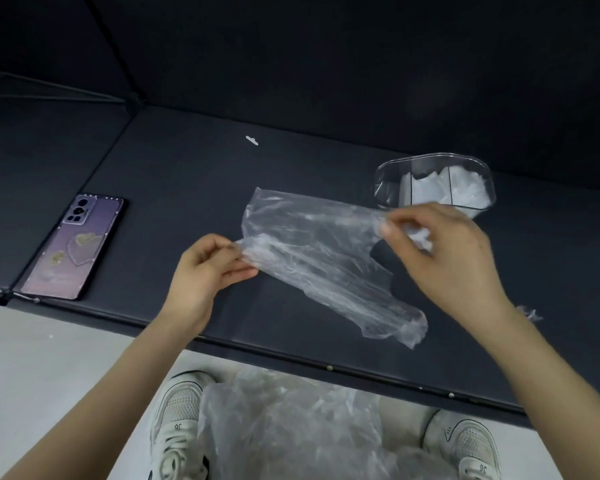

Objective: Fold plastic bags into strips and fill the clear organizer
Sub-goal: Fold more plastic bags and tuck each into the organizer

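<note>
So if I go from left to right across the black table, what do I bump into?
phone → left hand → plastic bag → right hand. Both hands pinch the bag's ends.

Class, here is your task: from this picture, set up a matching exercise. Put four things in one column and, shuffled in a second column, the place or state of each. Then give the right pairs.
Things
1. phone
2. plastic bag
3. organizer
4. pile of bags

Places or states
A. below the near edge of the table, between the shoes
B. pinched by the left hand and the right hand
C. lying back up at the table's left
D. at the table's right, partly filled

Pairs: 1-C, 2-B, 3-D, 4-A
</note>
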Demonstrator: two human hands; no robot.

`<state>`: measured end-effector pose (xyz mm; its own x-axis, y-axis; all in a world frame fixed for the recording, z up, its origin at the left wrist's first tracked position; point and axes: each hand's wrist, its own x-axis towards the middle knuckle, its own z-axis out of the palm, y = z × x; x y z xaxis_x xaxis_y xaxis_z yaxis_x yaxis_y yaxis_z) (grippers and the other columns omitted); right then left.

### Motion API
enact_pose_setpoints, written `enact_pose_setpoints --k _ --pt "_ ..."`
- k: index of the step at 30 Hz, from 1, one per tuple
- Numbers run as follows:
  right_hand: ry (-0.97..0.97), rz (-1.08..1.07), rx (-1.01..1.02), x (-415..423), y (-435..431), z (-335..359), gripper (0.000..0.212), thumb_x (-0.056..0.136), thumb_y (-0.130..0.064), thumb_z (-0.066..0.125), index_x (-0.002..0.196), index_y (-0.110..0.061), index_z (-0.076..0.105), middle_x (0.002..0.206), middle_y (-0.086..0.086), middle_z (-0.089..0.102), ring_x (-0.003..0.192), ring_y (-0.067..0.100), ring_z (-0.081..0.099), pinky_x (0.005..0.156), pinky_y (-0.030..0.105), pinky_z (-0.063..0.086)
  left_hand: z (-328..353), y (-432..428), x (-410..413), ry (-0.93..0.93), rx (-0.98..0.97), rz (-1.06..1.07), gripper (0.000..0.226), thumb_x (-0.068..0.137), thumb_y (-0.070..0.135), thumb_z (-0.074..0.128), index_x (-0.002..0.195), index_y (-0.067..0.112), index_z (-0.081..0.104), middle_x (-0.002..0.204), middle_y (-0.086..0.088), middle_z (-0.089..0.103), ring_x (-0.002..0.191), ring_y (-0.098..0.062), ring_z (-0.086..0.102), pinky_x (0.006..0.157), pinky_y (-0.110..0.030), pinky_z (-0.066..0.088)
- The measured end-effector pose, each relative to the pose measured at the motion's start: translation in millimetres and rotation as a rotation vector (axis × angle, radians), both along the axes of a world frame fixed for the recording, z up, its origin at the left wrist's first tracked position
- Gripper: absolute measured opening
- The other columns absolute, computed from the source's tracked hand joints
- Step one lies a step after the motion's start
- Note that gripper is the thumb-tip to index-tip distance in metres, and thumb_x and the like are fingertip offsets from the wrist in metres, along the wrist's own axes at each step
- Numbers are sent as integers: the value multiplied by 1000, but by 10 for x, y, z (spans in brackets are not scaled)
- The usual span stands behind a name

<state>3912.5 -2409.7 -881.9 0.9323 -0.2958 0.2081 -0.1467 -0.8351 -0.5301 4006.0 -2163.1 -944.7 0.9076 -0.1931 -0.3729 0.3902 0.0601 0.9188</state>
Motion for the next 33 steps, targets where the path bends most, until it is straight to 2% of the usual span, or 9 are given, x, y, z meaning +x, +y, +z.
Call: enact_pose_setpoints --k 3,8,10,12,14,18,26,30,33 --pt "8 203 41 521 345 -7 42 95 -45 50 122 -17 64 119 -2 65 112 16 55 93 22 35 -11 48 -45 -59 56 -89 18 94 -3 51 78 3 55 68 -5 66 69 -19 68 72 -29 60" --pt "453 275 -34 1428 708 -341 64 95 -50 49 147 -15 35 141 3 51 132 25 42 108 37 34 -56 164 -85 -109 85 -217 13 92 -2 55 80 -1 59 75 -11 66 74 -16 66 77 -28 58" --pt "607 227 27 1591 726 -497 67 88 -54 58 142 -18 43 134 1 57 127 24 49 108 39 36 -71 181 -97 -115 75 -214 11 91 -2 56 81 0 59 75 -9 67 73 -14 66 77 -25 57" --pt "663 200 158 1610 717 -626 41 80 -46 72 114 -24 66 115 -3 67 114 21 59 104 38 42 -92 186 -109 -121 74 -215 11 91 -1 56 81 0 59 73 -5 68 72 -12 65 77 -24 57" --pt "635 210 311 1563 696 -714 7 78 -30 78 79 -26 72 88 -7 71 94 15 66 93 34 51 -122 208 -114 -124 82 -217 11 91 -1 56 80 1 59 72 -3 69 73 -13 65 77 -24 57" --pt "534 158 369 1485 601 -785 19 80 -26 75 62 -30 70 74 -14 70 88 12 67 92 36 52 -165 295 -117 -140 164 -179 14 93 2 57 80 3 62 73 -3 70 74 -14 67 71 -24 57" --pt "131 -225 369 1651 417 -588 9 87 -28 68 81 -25 73 94 -9 73 91 12 66 83 28 50 -286 428 -158 -54 442 -28 24 96 10 58 72 6 64 66 -4 71 64 -15 68 50 -18 47" --pt "52 -252 336 1716 379 -505 9 88 -31 66 87 -26 73 91 -11 72 81 5 62 71 23 44 -252 335 -121 -8 470 -1 30 98 14 54 71 4 63 65 -1 70 56 -10 64 46 -15 44" --pt "65 -202 362 1735 378 -507 13 89 -37 65 95 -29 73 90 -10 71 86 8 65 83 30 52 -226 284 -119 2 501 -22 32 98 15 52 70 5 63 68 -3 71 58 -14 63 48 -15 41"
